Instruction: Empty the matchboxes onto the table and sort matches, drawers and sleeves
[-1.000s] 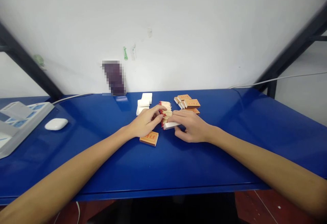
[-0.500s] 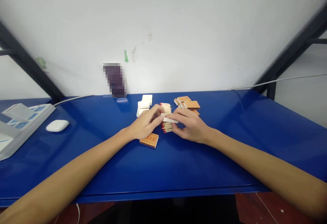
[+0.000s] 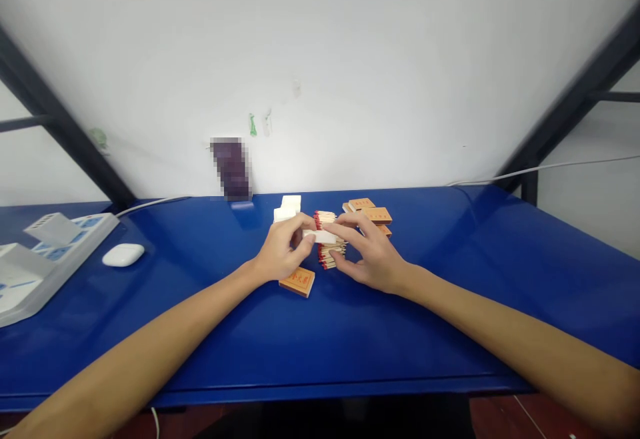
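Observation:
My left hand [image 3: 287, 245] grips a small white matchbox tray [image 3: 325, 237] by its left end, thumb in front and fingers behind. Over the tray's right end is my right hand [image 3: 370, 251], thumb and fingers apart, with a fingertip at the tray's upper edge. Beneath and around the tray lies a pile of red-headed matches [image 3: 330, 257] on the blue table [image 3: 280, 345]. An orange matchbox cover [image 3: 299, 281] rests just below my left hand. White trays [image 3: 291, 203] sit behind that hand, partly hidden by it. Several orange matchbox covers [image 3: 376, 215] are stacked behind my right hand.
At the left are a white power strip [image 3: 75, 245] with plugs and a white earphone case [image 3: 123, 255]. A blurred dark phone-like object [image 3: 233, 169] leans on the wall. Dark metal bars slope down at both sides, and white cables run along the back.
The view has shifted a little. The tray has moved slightly left with my left hand, and my right thumb and fingers have spread apart from it.

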The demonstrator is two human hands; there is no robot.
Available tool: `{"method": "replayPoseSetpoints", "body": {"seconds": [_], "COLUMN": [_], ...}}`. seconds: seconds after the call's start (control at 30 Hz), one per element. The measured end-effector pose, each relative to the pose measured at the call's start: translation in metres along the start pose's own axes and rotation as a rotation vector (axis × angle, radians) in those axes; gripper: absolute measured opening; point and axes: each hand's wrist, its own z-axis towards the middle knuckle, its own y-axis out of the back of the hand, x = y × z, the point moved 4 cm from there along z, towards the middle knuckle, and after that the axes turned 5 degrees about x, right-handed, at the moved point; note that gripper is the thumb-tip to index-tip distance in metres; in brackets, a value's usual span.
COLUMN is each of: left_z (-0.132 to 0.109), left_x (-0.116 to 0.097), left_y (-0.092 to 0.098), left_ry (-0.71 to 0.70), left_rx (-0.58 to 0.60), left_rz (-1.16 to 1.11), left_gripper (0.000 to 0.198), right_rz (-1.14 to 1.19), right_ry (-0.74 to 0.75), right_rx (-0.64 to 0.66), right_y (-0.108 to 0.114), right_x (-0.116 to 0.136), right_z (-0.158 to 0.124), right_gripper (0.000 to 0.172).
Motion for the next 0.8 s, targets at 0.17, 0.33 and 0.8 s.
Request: {"method": "replayPoseSetpoints", "body": {"seconds": [0.17,0.33,0.8], "left_z": [0.001,0.000,-0.002], "left_x": [0.022,0.040,0.069], "left_y": [0.025,0.060,0.053], "left_ry": [0.123,0.119,0.216], "left_rx": [-0.315,-0.473,-0.030], "left_rz": [-0.220,-0.078,0.516], "left_gripper": [0.024,0.018,0.040], "right_rz": [0.007,0.049,0.153], "right_ry": [0.133,0.177,0.129], "right_rx": [0.193,0.400,0.490], "right_y": [-0.006,-0.013,-0.014], "right_x": [0.026,0.042,0.038], "right_z": [0.003,0.006,0.007], "right_gripper": [0.030,0.027,0.028]}}
